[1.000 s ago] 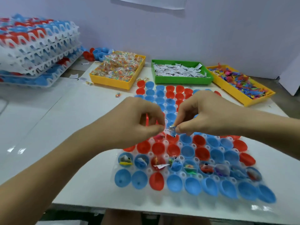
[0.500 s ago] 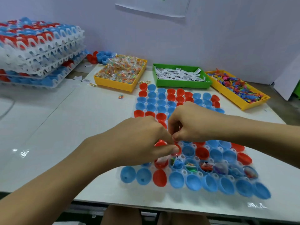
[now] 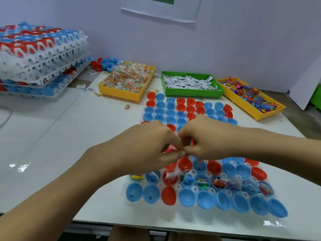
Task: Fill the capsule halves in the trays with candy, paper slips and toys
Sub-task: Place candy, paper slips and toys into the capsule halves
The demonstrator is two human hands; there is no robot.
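A clear tray (image 3: 194,189) of blue and red capsule halves lies before me. One near row holds candy, slips and toys, such as a red half with a paper slip (image 3: 171,176); the nearest row is empty. My left hand (image 3: 147,145) and my right hand (image 3: 206,136) meet fingertip to fingertip over the tray's middle. The left hand's curled fingers hold small pink and red pieces (image 3: 169,149). The right hand pinches at the same spot; what it pinches is hidden.
At the back stand a yellow bin of wrapped candy (image 3: 126,79), a green bin of paper slips (image 3: 190,83) and a yellow bin of small toys (image 3: 251,97). Stacked trays of capsules (image 3: 40,56) fill the far left. A loose candy (image 3: 127,106) lies on the table.
Both hands dropped closer to the tray and drew together until their fingertips touch. The view also tilted up a little.
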